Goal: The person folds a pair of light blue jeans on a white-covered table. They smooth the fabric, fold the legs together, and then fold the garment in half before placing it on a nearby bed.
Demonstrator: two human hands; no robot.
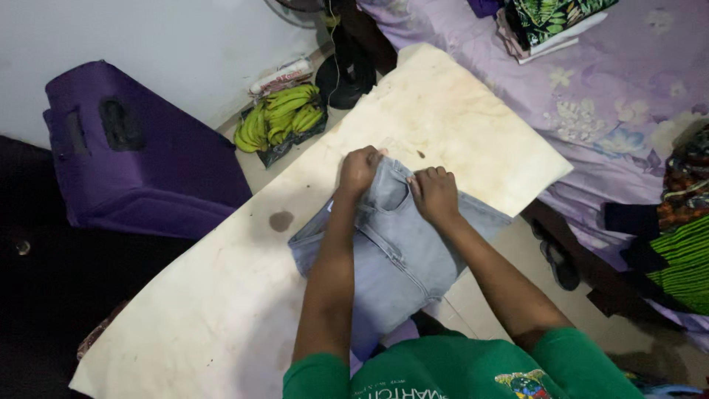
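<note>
Both my arms reach forward. My left hand (360, 171) is fisted on the far edge of the pale blue jeans (395, 251); my right hand (436, 193) pinches the fabric beside it. The jeans lie mid-bench (207, 310), long axis running near-left to far-right.

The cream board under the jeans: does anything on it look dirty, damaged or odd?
Yes. The cream flat board carries a dark round stain left of the light grey denim jeans, plus brownish smudges near its far end. Nothing looks torn.
</note>
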